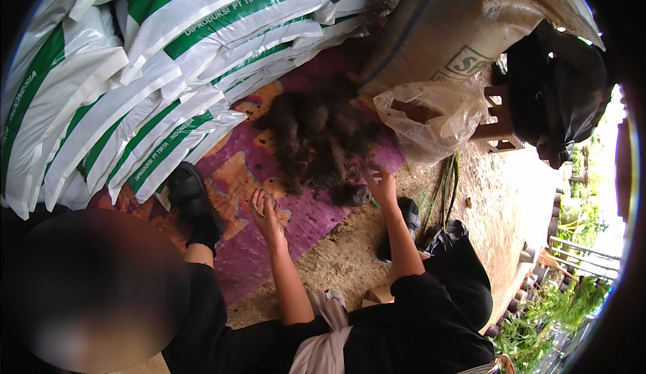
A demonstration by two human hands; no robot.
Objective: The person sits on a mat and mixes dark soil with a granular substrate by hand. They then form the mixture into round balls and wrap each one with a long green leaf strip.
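A loose pile of dark brown, fibrous material [316, 128] lies on a purple and orange patterned mat [269, 259]. My left hand [264, 209] hovers over the mat at the near left of the pile, fingers loosely bent and apart, with nothing seen in them. On the pile's near right side my right hand [382, 185] is open, its fingers spread beside a dark, compact clump [350, 195]. Whether those fingertips touch the clump is hard to see. Dark crumbs are scattered around the pile.
White and green sacks [168, 105] are stacked at the left. A large tan woven sack [451, 24] leans at the far right, with a clear plastic bag [431, 121] before it. A black bag [555, 91] rests by a brown plastic stool [498, 128]. Sandalled feet flank the mat.
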